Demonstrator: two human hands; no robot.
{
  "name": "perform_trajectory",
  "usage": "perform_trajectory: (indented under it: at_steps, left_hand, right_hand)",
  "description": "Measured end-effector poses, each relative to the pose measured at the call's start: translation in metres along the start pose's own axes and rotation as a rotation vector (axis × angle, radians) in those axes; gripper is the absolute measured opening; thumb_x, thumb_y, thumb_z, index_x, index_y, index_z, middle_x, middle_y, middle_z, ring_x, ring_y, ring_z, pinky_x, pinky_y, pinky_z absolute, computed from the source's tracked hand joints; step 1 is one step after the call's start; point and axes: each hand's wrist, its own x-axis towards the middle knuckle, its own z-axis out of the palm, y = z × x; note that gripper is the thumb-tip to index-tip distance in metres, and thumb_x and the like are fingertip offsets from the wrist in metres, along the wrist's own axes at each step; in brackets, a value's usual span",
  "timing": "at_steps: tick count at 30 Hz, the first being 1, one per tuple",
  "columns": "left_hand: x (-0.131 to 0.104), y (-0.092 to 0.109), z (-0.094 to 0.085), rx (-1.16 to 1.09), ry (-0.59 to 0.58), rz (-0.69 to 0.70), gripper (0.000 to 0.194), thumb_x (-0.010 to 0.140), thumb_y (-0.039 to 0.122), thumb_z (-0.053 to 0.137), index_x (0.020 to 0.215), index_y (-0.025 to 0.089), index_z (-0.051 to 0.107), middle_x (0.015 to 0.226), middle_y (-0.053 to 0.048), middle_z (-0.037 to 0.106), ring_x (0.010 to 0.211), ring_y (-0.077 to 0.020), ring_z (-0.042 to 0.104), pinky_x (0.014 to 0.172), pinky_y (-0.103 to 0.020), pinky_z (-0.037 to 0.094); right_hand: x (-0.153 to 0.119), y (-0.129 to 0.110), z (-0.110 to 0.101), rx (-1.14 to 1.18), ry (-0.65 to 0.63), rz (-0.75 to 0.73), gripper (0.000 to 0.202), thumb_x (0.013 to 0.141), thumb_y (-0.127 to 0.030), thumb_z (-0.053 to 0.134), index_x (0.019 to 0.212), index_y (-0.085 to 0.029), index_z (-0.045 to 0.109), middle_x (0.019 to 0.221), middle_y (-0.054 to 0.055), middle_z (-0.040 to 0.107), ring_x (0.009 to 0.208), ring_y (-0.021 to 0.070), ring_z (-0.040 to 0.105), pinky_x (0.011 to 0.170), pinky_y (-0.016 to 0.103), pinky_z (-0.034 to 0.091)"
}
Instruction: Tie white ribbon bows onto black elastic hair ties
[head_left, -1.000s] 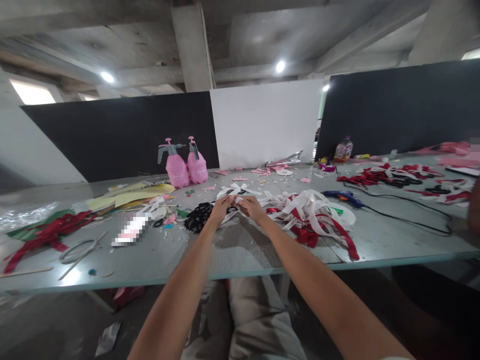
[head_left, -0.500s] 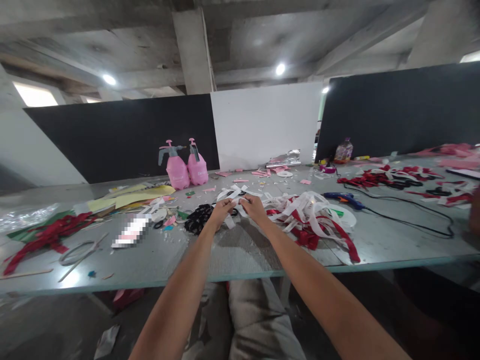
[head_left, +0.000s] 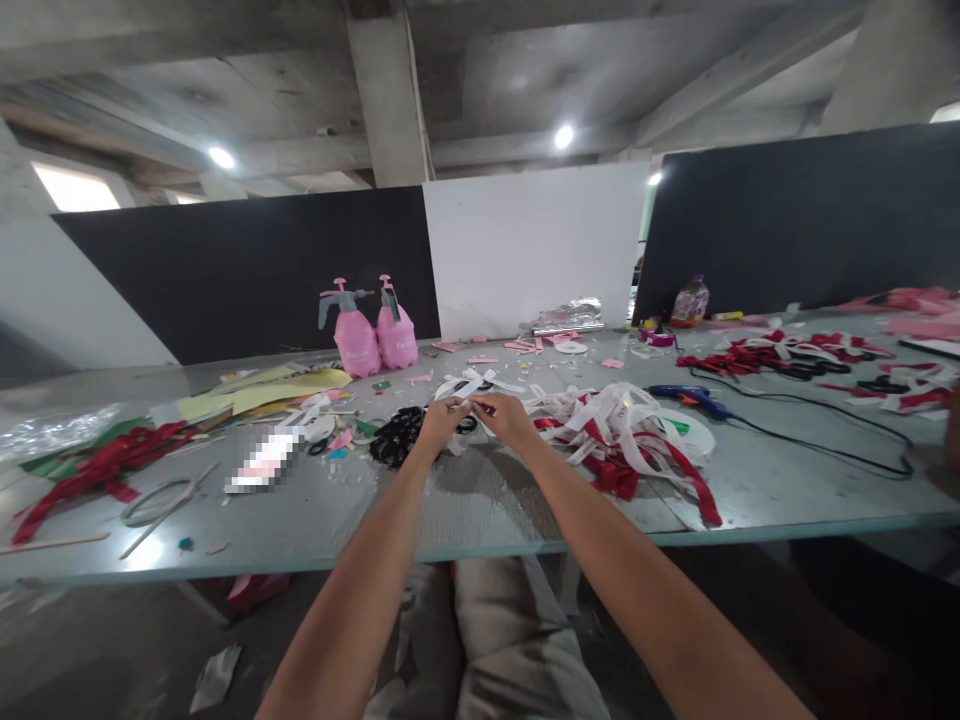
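Note:
My left hand (head_left: 442,420) and my right hand (head_left: 501,414) meet fingertip to fingertip above the middle of the table. Both are pinched on a small white ribbon, whose ends are mostly covered by the fingers. White strips (head_left: 474,382) lie just beyond the hands. Close to the left hand is a pile of black ribbon loops (head_left: 396,438). On the right hand's side lies a tangled heap of white ribbon (head_left: 619,425) mixed with red ribbon (head_left: 694,480).
A blue glue gun (head_left: 690,400) with a black cord rests at the right. Two pink spray bottles (head_left: 356,342) stand at the back. Red ribbons (head_left: 112,465) and a grey ring (head_left: 157,502) lie at the left. A bottle (head_left: 690,302) stands at the back right.
My hands have drawn closer together, the right one moving slightly left. The white ribbon end that hung below my left hand no longer shows as clearly.

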Motion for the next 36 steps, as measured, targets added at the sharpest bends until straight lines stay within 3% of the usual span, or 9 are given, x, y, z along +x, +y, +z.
perform_trajectory:
  at_steps: [9, 18, 25, 36]
  left_hand:
    - [-0.003, 0.009, -0.005, 0.209, -0.005, 0.133, 0.032, 0.081, 0.040, 0.053, 0.085, 0.014, 0.071, 0.073, -0.002, 0.065, 0.068, -0.0129, 0.052, 0.068, -0.023, 0.039]
    - [-0.001, 0.001, -0.003, 0.274, 0.007, 0.126, 0.031, 0.081, 0.033, 0.052, 0.095, 0.013, 0.071, 0.080, -0.003, 0.069, 0.074, -0.0148, 0.058, 0.069, -0.023, 0.043]
    - [-0.001, -0.003, -0.001, 0.334, -0.041, 0.164, 0.032, 0.082, 0.028, 0.047, 0.099, 0.016, 0.071, 0.089, -0.004, 0.072, 0.081, -0.0168, 0.062, 0.077, -0.025, 0.045]
    - [-0.002, -0.010, 0.003, 0.388, -0.118, 0.194, 0.034, 0.077, 0.016, 0.047, 0.100, 0.017, 0.072, 0.094, -0.005, 0.072, 0.091, -0.0181, 0.064, 0.086, -0.027, 0.045]
  right_hand:
    - [-0.001, -0.009, -0.009, -0.209, -0.097, -0.030, 0.034, 0.092, -0.027, 0.042, 0.117, -0.016, 0.063, 0.100, 0.010, 0.068, 0.095, 0.0173, 0.059, 0.085, 0.025, 0.039]
    - [0.000, -0.021, -0.016, -0.371, -0.238, -0.016, 0.037, 0.094, -0.028, 0.038, 0.122, -0.015, 0.058, 0.099, 0.011, 0.068, 0.097, 0.0192, 0.059, 0.082, 0.025, 0.039]
    - [0.001, -0.031, -0.012, -0.506, -0.308, 0.106, 0.033, 0.093, -0.029, 0.038, 0.109, -0.015, 0.063, 0.096, 0.013, 0.069, 0.093, 0.0221, 0.062, 0.079, 0.028, 0.041]
    - [0.002, -0.032, -0.009, -0.566, -0.379, 0.124, 0.036, 0.092, -0.025, 0.037, 0.103, -0.011, 0.068, 0.099, 0.018, 0.069, 0.094, 0.0246, 0.064, 0.081, 0.030, 0.043]
